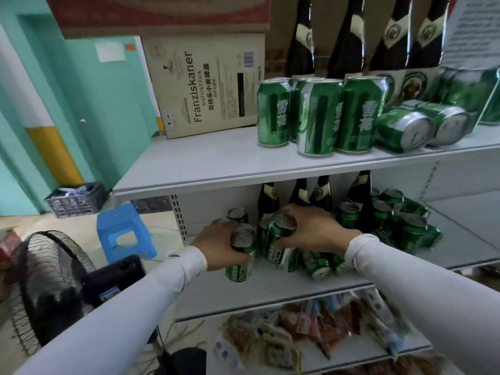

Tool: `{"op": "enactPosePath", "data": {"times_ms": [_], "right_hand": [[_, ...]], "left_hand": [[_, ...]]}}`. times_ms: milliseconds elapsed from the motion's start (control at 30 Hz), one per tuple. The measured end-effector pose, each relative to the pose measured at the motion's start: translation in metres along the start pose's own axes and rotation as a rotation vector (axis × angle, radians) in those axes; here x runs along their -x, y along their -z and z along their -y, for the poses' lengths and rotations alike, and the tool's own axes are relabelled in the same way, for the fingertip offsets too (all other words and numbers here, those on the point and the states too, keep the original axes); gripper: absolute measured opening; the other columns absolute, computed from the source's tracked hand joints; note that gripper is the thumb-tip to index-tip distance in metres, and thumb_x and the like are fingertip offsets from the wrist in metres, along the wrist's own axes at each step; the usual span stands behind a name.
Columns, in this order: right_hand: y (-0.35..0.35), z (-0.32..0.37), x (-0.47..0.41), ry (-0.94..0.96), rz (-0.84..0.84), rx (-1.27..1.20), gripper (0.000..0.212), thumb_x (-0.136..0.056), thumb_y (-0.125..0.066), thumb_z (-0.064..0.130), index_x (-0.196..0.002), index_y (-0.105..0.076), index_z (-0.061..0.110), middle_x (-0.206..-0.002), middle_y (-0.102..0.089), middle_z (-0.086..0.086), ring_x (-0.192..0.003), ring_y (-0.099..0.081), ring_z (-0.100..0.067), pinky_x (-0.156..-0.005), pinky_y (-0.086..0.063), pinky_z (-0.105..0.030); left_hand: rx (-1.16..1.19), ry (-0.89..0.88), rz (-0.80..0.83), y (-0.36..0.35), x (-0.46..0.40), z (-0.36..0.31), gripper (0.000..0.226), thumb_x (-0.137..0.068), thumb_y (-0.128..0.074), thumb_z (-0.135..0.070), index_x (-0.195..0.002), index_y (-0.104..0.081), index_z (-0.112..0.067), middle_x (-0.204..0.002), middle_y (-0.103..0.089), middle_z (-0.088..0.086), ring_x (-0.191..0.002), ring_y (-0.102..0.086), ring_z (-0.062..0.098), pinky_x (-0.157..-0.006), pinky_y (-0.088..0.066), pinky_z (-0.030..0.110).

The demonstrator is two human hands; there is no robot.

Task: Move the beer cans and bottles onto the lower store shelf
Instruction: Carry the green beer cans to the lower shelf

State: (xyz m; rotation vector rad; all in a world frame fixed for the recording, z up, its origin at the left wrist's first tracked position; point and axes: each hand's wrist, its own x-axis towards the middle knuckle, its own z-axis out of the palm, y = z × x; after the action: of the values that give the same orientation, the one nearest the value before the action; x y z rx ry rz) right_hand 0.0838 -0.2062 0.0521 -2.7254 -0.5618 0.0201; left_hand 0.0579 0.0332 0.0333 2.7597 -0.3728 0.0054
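left hand (216,246) fingers are curled round a green can (240,257), gripped near its top at the front of the lower shelf (270,286); whether the base is seated yet cannot be told. right hand (311,230) fingers are wrapped round a second can (278,239), held tilted just beside the first, likely so both can be set down side by side in one pass. behind them, dark bottles (300,194) are stood at the back of the lower shelf and more cans (400,220) are packed to the right, some lying down; tall items seem to be kept rearward so cans stay reachable in front. on the upper shelf (203,161), upright green cans (319,115), two toppled cans (422,128) and a row of bottles (349,36) remain to be moved, beside a cardboard box (205,85). task is judged partly done. snack packets (297,331) are seen on the shelf below.
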Motion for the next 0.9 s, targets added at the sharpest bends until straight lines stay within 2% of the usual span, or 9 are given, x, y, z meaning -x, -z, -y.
{"op": "enactPosePath", "data": {"times_ms": [133,267,367,500,633,733,900], "right_hand": [[0.047,-0.035,0.042,-0.016,-0.097,0.065,0.075,-0.063,-0.072,0.072,-0.125,-0.053,0.033,-0.114,-0.067,0.010,-0.097,-0.065,-0.015,-0.080,-0.055,-0.030],[0.094,-0.097,0.097,-0.124,-0.169,0.141,0.078,-0.063,-0.070,0.075,-0.122,-0.051,0.028,-0.111,-0.067,0.006,-0.095,-0.063,-0.020,-0.079,-0.054,-0.036],[0.134,-0.162,0.162,-0.234,-0.215,0.077,0.072,-0.063,-0.077,0.066,-0.119,-0.055,0.028,-0.109,-0.068,0.005,-0.096,-0.063,-0.019,-0.084,-0.054,-0.038],[0.180,-0.245,0.256,-0.389,-0.288,0.032,0.062,-0.065,-0.085,0.051,-0.116,-0.057,0.030,-0.105,-0.068,0.009,-0.090,-0.062,-0.012,-0.080,-0.051,-0.030],[0.213,-0.317,0.337,-0.539,-0.334,0.118,0.065,-0.065,-0.082,0.056,-0.118,-0.055,0.029,-0.107,-0.068,0.007,-0.091,-0.062,-0.015,-0.079,-0.049,-0.031],[0.232,-0.371,0.388,-0.666,-0.360,0.141,0.074,-0.063,-0.079,0.062,-0.124,-0.053,0.029,-0.111,-0.067,0.007,-0.095,-0.063,-0.016,-0.081,-0.051,-0.034],[0.257,-0.461,0.444,-0.817,-0.404,0.149,0.085,-0.059,-0.074,0.071,-0.131,-0.047,0.034,-0.117,-0.066,0.009,-0.103,-0.062,-0.017,-0.089,-0.052,-0.040]], "left_hand": [[-0.027,-0.086,-0.014,0.006,-0.019,-0.061,0.055,-0.055,-0.066,-0.066,-0.101,-0.055,-0.039,-0.098,-0.065,-0.012,-0.090,-0.062,0.015,-0.080,-0.052,0.030],[0.092,-0.231,-0.015,-0.009,-0.045,-0.146,0.050,-0.059,-0.073,-0.057,-0.101,-0.062,-0.032,-0.093,-0.068,-0.014,-0.083,-0.064,0.006,-0.078,-0.056,0.032],[0.107,-0.341,-0.011,-0.035,-0.069,-0.235,0.058,-0.061,-0.075,-0.058,-0.107,-0.060,-0.027,-0.098,-0.068,-0.011,-0.088,-0.063,0.007,-0.080,-0.053,0.029],[0.196,-0.484,0.007,-0.081,-0.096,-0.364,0.064,-0.053,-0.073,-0.064,-0.103,-0.062,-0.026,-0.096,-0.069,-0.010,-0.087,-0.064,0.009,-0.082,-0.053,0.031],[0.288,-0.583,0.124,-0.131,-0.112,-0.481,0.051,-0.058,-0.079,-0.050,-0.100,-0.065,-0.023,-0.092,-0.071,-0.006,-0.084,-0.066,0.010,-0.081,-0.056,0.034],[0.295,-0.675,0.176,-0.166,-0.131,-0.559,0.061,-0.051,-0.073,-0.060,-0.099,-0.066,-0.023,-0.090,-0.071,-0.008,-0.081,-0.067,0.010,-0.078,-0.057,0.036],[0.328,-0.799,0.240,-0.215,-0.169,-0.673,0.056,-0.055,-0.077,-0.053,-0.101,-0.063,-0.027,-0.091,-0.069,-0.010,-0.082,-0.065,0.010,-0.076,-0.056,0.030]]}}
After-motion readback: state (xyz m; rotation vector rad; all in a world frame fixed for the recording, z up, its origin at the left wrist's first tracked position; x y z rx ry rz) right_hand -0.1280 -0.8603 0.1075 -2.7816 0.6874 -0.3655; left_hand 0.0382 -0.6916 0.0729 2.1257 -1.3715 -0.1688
